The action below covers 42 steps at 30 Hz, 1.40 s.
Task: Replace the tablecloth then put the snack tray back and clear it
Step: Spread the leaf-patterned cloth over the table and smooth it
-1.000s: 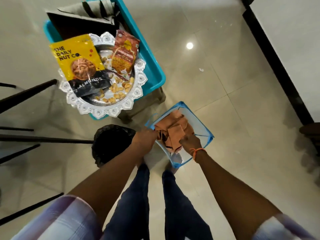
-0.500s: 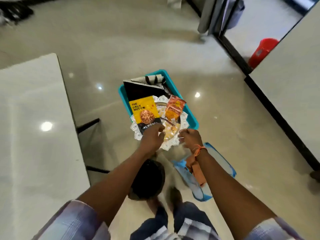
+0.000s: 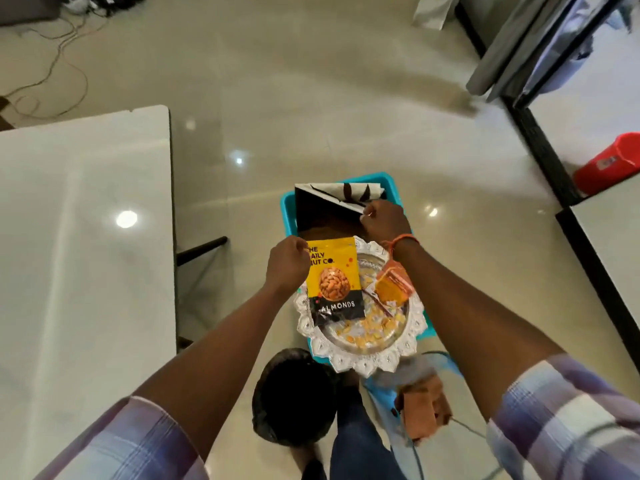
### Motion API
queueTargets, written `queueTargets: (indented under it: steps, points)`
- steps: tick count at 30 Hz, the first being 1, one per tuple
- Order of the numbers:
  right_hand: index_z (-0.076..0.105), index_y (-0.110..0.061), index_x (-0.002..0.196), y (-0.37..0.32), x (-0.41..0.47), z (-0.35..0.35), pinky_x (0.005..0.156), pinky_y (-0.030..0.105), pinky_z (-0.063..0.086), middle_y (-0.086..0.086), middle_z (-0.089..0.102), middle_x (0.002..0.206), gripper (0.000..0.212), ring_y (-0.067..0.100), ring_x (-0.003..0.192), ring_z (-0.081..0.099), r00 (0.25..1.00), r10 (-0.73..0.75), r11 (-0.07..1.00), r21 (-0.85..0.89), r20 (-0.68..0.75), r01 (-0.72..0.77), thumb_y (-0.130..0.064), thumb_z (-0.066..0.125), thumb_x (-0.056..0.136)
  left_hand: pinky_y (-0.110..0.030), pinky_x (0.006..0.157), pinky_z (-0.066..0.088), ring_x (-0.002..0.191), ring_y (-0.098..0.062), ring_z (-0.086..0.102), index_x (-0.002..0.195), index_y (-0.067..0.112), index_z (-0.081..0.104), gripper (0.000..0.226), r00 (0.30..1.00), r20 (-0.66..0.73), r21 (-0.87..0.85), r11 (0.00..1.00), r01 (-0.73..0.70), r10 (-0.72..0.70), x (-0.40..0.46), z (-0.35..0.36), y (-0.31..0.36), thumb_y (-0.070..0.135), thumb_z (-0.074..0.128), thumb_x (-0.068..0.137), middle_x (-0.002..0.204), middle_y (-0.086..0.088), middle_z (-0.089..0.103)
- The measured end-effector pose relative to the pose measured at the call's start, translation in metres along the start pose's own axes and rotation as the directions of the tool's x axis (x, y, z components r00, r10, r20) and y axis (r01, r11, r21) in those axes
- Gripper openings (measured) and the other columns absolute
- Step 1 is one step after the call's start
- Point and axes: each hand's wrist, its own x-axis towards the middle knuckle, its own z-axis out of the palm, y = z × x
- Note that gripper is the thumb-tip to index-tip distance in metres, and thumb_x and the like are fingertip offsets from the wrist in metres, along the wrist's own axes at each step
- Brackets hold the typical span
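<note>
View: a head-worn camera looks down past two bare forearms in checked sleeves to a glossy tiled floor.
Left hand (image 3: pixel 286 263): fingers curled at the top left corner of the yellow almond packet (image 3: pixel 334 279); it seems to pinch the packet, though the fingertips are hidden behind the hand.
Right hand (image 3: pixel 384 219): reaching further forward, fingers curled at the near right edge of the folded tablecloth (image 3: pixel 323 213), apparently pinching it.
Folded tablecloth: dark with a black-and-white patterned layer showing at the back; it lies in the teal crate (image 3: pixel 389 183), behind the tray.
Snack tray (image 3: pixel 360 362): round, silver, scalloped rim, resting across the near end of the teal crate. It holds the almond packet, an orange snack packet (image 3: pixel 393 285) and loose yellow snacks.
Worktop (image 3: pixel 79 254): white and bare, to the left, well apart from the crate.
Also on the floor: a black-lined bin (image 3: pixel 291 393) near the feet, and a blue-edged bag (image 3: pixel 446 362) holding an orange-brown cloth (image 3: pixel 424 408). A red container (image 3: pixel 609 162) stands far right.
Step in hand: by my reading, fetching the fresh cloth; the worktop is not yet covered.
Next move calls for: drawing the cloth out of the crate without tipping the tray lying partly over it, probably steadying or shifting the tray first, then carrying the cloth left to spread it.
</note>
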Motion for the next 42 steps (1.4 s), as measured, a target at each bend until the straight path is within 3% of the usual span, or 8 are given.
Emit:
queueTargets:
  steps: [7, 12, 17, 24, 30, 35, 39, 42]
  points:
    - [0.055, -0.011, 0.125, 0.019, 0.130, 0.065, 0.088, 0.045, 0.053, 0.017, 0.066, 0.113, 0.047, 0.037, 0.105, 0.061, 0.971, -0.145, 0.857, -0.466, 0.192, 0.220, -0.033, 0.063, 0.085, -0.028, 0.094, 0.043, 0.119, -0.027, 0.057, 0.131, 0.008, 0.058, 0.035, 0.986, 0.036, -0.011, 0.987, 0.162, -0.162, 0.110, 0.043, -0.022, 0.014, 0.049, 0.098, 0.132, -0.013, 0.060]
    - [0.020, -0.004, 0.150, 0.044, 0.169, 0.112, 0.104, 0.055, 0.035, 0.021, 0.055, 0.129, 0.093, 0.040, 0.119, 0.052, 0.960, -0.116, 0.732, -0.631, 0.256, 0.257, -0.047, 0.068, 0.082, -0.042, 0.095, 0.053, 0.112, -0.029, 0.059, 0.134, 0.010, 0.054, 0.037, 0.940, 0.062, 0.007, 0.942, 0.335, -0.335, 0.149, 0.068, -0.051, 0.024, 0.051, 0.099, 0.130, -0.013, 0.056]
    - [0.062, -0.015, 0.117, 0.049, 0.187, 0.111, 0.092, 0.049, 0.045, 0.014, 0.069, 0.104, 0.029, 0.037, 0.103, 0.061, 0.954, -0.199, 0.692, -0.657, 0.224, 0.298, -0.016, 0.050, 0.091, -0.037, 0.093, 0.051, 0.114, -0.030, 0.059, 0.135, 0.004, 0.055, 0.039, 0.921, 0.081, -0.011, 0.924, 0.383, -0.381, 0.157, 0.078, -0.058, 0.018, 0.053, 0.099, 0.134, -0.016, 0.055]
    - [0.068, -0.010, 0.096, -0.017, 0.200, 0.043, 0.077, 0.037, 0.047, 0.016, 0.068, 0.101, 0.023, 0.040, 0.096, 0.061, 0.961, -0.244, 0.865, -0.419, 0.131, 0.277, -0.013, 0.050, 0.082, -0.045, 0.102, 0.048, 0.118, -0.031, 0.057, 0.135, 0.003, 0.052, 0.038, 0.875, 0.211, -0.047, 0.890, 0.454, -0.436, 0.161, 0.059, -0.052, 0.018, 0.050, 0.100, 0.135, -0.016, 0.055]
    - [0.061, -0.011, 0.077, -0.087, 0.194, -0.016, 0.066, 0.030, 0.038, 0.018, 0.063, 0.093, 0.013, 0.040, 0.084, 0.059, 0.960, -0.277, 0.922, -0.271, 0.035, 0.276, -0.015, 0.049, 0.080, -0.036, 0.089, 0.052, 0.106, -0.026, 0.062, 0.123, 0.006, 0.060, 0.032, 0.825, 0.367, -0.120, 0.858, 0.500, -0.430, 0.161, 0.044, -0.053, 0.026, 0.051, 0.100, 0.120, -0.011, 0.064]
    - [0.046, -0.010, 0.054, -0.125, 0.171, -0.058, 0.047, 0.025, 0.025, 0.006, 0.048, 0.060, 0.022, 0.031, 0.064, 0.050, 0.972, -0.233, 0.964, -0.131, 0.008, 0.232, -0.014, 0.054, 0.075, -0.046, 0.100, 0.050, 0.115, -0.023, 0.059, 0.138, 0.011, 0.050, 0.049, 0.923, 0.304, -0.278, 0.905, 0.323, -0.236, 0.149, 0.016, -0.012, 0.028, 0.063, 0.094, 0.134, -0.009, 0.057]
    - [0.045, -0.009, 0.051, -0.169, 0.133, -0.092, 0.046, 0.026, 0.029, 0.006, 0.047, 0.057, 0.027, 0.030, 0.062, 0.050, 0.953, -0.298, 0.954, -0.037, -0.051, 0.296, -0.017, 0.059, 0.073, -0.036, 0.101, 0.048, 0.124, -0.025, 0.053, 0.151, 0.020, 0.032, 0.067, 0.997, 0.069, -0.294, 0.955, 0.047, -0.027, 0.133, -0.036, 0.049, 0.020, 0.065, 0.093, 0.149, -0.006, 0.043]
    - [0.040, -0.012, 0.047, -0.210, 0.090, -0.111, 0.046, 0.027, 0.024, 0.002, 0.041, 0.052, 0.034, 0.027, 0.058, 0.045, 0.914, -0.405, 0.913, -0.066, -0.038, 0.402, -0.017, 0.060, 0.074, -0.034, 0.105, 0.045, 0.132, -0.025, 0.048, 0.153, 0.022, 0.028, 0.072, 0.978, -0.108, -0.238, 0.951, -0.199, 0.178, 0.123, -0.096, 0.082, 0.009, 0.064, 0.092, 0.155, -0.005, 0.037]
